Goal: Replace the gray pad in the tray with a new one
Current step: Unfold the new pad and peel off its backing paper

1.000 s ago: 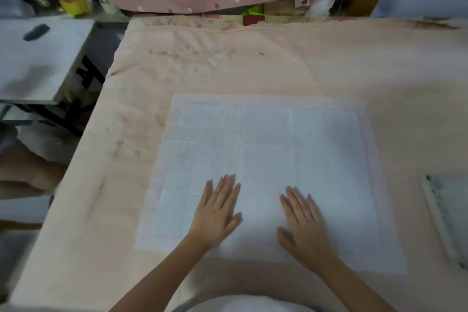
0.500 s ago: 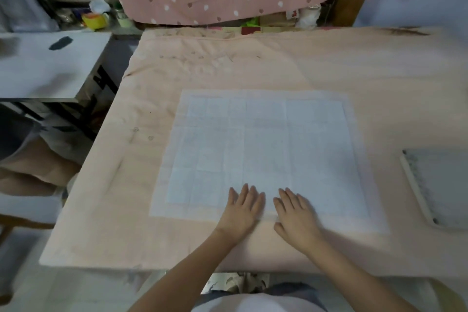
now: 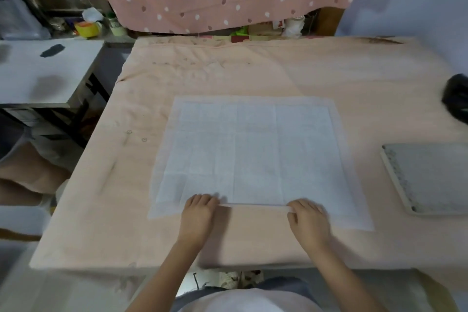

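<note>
A thin white pad [image 3: 255, 154] lies flat on the table [image 3: 354, 78]. The left hand [image 3: 198, 213] and right hand [image 3: 307, 218] pinch its lifted near edge; it looks light and floppy.

Two bare forearms rise from the bottom of the frame, ending in an unadorned left hand [image 3: 198, 215] and right hand [image 3: 307, 221], above a white top and a dark grey-blue waistband at bottom centre.
</note>
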The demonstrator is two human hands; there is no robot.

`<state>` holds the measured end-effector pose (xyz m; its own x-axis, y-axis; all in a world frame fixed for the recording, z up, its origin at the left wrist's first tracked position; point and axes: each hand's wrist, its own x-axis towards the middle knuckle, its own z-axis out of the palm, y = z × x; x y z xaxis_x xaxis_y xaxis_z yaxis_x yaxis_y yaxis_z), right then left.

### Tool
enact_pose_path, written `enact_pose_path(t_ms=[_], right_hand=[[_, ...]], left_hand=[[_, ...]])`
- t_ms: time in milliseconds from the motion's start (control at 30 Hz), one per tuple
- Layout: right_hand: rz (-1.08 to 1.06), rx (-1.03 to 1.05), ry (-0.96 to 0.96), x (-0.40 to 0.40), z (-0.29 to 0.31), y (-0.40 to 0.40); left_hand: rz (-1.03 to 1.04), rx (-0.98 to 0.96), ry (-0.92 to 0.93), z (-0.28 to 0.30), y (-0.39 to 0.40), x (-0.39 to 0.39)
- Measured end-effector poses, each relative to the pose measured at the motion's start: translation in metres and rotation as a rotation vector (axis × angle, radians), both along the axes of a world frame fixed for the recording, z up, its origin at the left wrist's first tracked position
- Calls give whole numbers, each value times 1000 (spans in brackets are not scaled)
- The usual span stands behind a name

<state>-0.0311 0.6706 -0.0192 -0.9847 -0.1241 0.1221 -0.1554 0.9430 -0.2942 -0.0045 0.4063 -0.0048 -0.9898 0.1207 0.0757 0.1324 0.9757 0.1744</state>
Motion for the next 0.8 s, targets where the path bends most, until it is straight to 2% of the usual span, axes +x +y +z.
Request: enact_pose_path(t_ms=[200, 333, 533, 667, 800], right_hand=[[-66, 49, 79, 19, 16, 7], [-61, 81, 217, 19, 16, 21], [-84, 48, 341, -17, 33, 16], [-67, 79, 283, -63, 45, 11], [-42, 121, 107, -99, 42, 12]], left_hand=[[32, 30, 85, 8, -8, 23], [-3, 33, 140, 12, -17, 31], [56, 61, 194, 31, -16, -15], [88, 21, 135, 42, -18, -72], [92, -48, 31, 30, -25, -116]])
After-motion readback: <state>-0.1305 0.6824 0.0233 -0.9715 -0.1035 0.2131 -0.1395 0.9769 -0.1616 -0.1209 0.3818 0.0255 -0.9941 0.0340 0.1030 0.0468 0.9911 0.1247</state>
